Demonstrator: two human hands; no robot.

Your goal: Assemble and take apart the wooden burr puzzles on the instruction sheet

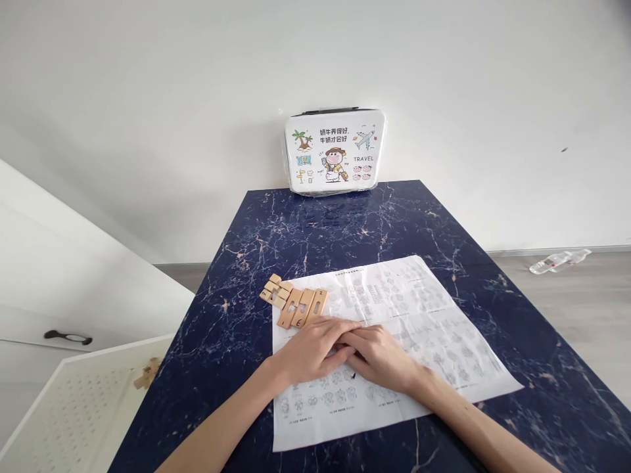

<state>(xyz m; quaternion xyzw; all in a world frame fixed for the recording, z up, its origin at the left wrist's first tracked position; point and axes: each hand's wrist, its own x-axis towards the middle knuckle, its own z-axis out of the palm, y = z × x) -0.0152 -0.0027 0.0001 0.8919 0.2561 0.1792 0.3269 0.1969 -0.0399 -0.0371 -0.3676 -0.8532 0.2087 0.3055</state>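
My left hand [315, 348] lies on a creased printed sheet [428, 315], its fingers stretched together toward the right. My right hand [380, 358] meets it from the other side, and the fingertips overlap. I see nothing held in either hand; what lies under the palms is hidden. Just beyond my left hand are flat wooden puzzle pieces [302, 306] with slots and handwritten marks, set side by side. Touching them on the left is a cluster of small notched wooden pieces [276, 291]. A small dark mark [353, 376] shows below the fingers.
The dark blue marbled table [325, 243] reaches to the wall. A white printed case [336, 154] with a black handle stands upright at its far edge. At lower left, a wooden piece [146, 373] sits on a white perforated surface [79, 407]. Clear plastic bottles [559, 261] lie on the floor.
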